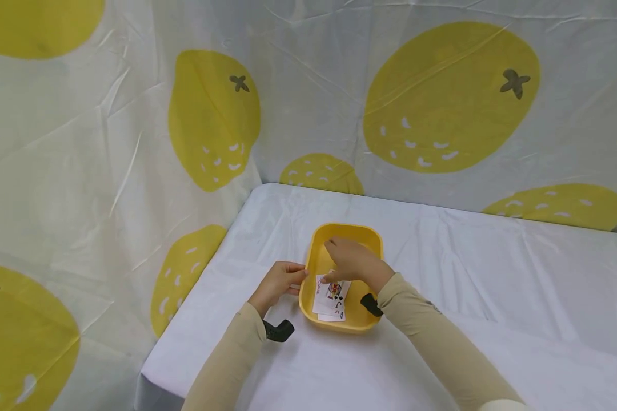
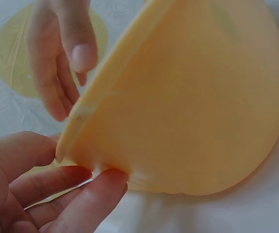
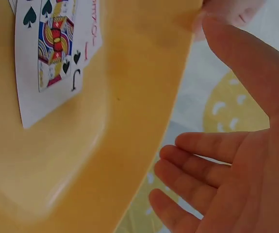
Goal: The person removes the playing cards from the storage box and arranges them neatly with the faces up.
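A yellow plastic tray [image 1: 357, 324] with rounded corners stands on the white-covered table. Inside, toward its near left, lie overlapping playing cards; a jack of spades [image 3: 57, 43] faces up, and another card [image 3: 94, 29] with red lettering shows from beneath it. My left hand [image 1: 279, 284] pinches the tray's left rim between thumb and fingers. Over the tray's middle reaches my right hand [image 1: 357, 262], bent down at the wrist, covering part of the cards in the head view. In the right wrist view its fingers are apart and relaxed, with nothing held.
The white cloth [image 1: 493, 285] spreads widely to the right of the tray. Behind and to the left hang pale curtains [image 1: 313, 103] printed with large yellow lemons. A black wrist device [image 1: 279, 330] sticks out beneath the left wrist, and a similar one [image 1: 371, 304] overhangs the tray.
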Demonstrator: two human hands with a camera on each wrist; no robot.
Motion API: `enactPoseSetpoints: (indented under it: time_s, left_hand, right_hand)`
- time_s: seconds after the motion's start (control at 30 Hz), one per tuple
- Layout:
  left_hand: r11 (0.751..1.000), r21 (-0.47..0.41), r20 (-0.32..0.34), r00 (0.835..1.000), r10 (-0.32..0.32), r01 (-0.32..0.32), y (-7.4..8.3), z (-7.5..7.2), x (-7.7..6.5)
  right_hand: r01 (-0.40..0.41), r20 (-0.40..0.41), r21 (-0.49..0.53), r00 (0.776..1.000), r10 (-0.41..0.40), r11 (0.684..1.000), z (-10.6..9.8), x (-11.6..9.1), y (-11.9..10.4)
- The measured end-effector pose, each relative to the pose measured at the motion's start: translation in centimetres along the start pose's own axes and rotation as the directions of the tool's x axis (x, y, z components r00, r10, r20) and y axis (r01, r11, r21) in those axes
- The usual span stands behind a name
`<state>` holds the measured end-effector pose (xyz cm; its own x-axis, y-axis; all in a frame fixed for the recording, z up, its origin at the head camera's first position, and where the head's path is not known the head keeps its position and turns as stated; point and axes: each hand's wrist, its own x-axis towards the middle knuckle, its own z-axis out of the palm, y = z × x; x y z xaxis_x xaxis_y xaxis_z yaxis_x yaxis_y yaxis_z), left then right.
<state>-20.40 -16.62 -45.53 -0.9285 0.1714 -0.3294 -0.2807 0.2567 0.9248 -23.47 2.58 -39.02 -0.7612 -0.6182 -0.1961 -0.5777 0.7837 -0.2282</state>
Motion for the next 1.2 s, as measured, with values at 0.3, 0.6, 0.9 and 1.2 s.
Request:
enactPoseSetpoints:
  time_s: [0.3, 0.6, 0.9, 1.2]
  left_hand:
    - [1.0, -0.001, -0.005, 1.0, 0.0, 0.0, 0.1, 0.1, -0.1]
    - [1.0, -0.02, -0.002, 1.0, 0.014, -0.014, -0.2, 0.1, 0.0]
    - [0.997, -0.044, 0.01, 0.998, 0.07, -0.069, -0.3, 0.2, -0.2]
    - [0.994, -0.069, 0.014, 0.996, 0.084, -0.083, -0.5, 0.2, -0.1]
  right_hand:
    - [-0.209, 0.201, 0.036, 0.959, 0.198, 0.977, 3.6, 1.1, -0.8]
    - [-0.263, 0.158, -0.002, 0.953, 0.26, 0.965, 5.2, 1.1, -1.0]
    - [-0.235, 0.145, -0.007, 0.961, 0.233, 0.972, 5.1, 1.1, -1.0]
    - [-0.2, 0.157, 0.019, 0.968, 0.195, 0.98, 4.0, 0.8, -1.0]
